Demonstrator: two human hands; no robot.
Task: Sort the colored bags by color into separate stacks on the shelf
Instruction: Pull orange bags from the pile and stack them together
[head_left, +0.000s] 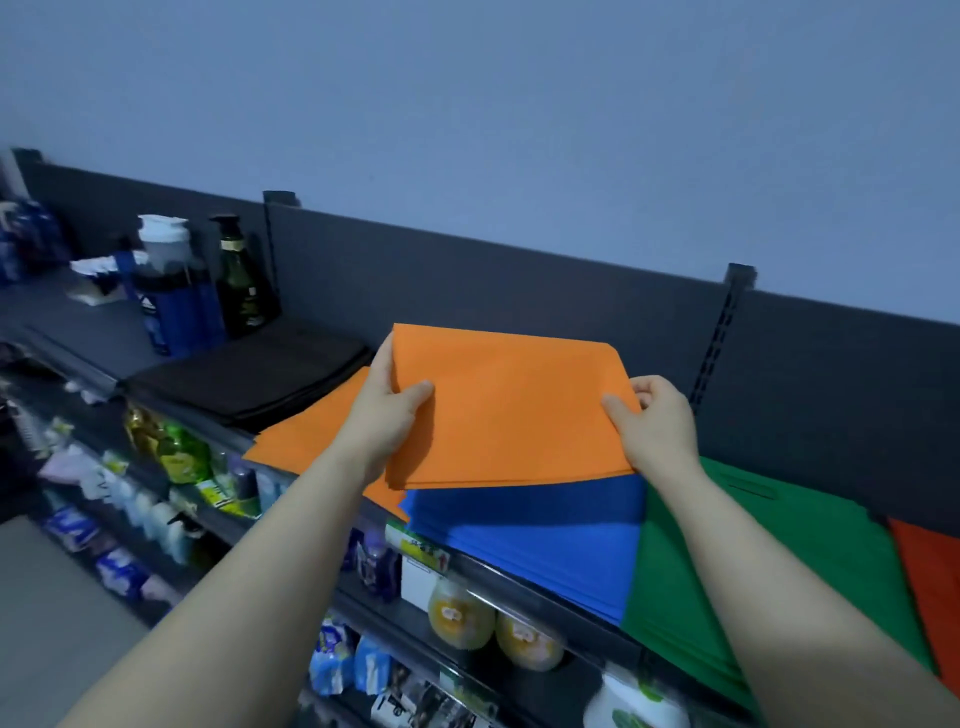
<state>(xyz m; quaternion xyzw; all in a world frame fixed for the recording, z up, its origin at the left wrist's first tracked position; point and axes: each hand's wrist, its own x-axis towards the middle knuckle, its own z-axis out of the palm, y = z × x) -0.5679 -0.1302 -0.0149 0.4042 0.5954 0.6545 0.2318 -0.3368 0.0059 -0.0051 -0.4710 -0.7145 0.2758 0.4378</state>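
Looks like a small shop: dark metal shelves with price tags on the edges, packed with shampoo bottles, detergent and snack packs.

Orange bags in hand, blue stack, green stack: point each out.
held orange bags (514, 415), head view, middle of the top face.
blue stack (535, 530), head view, bare top face below the held bags.
green stack (769, 545), head view, bare top face right of the right arm.

Wall: plain, pale blue-grey, in dim, cool light.
Back panel: dark, with slotted uprights.
Lower shelves: crowded with packaged goods.
Floor: grey, at lower left.
Bottles: upright at far left.
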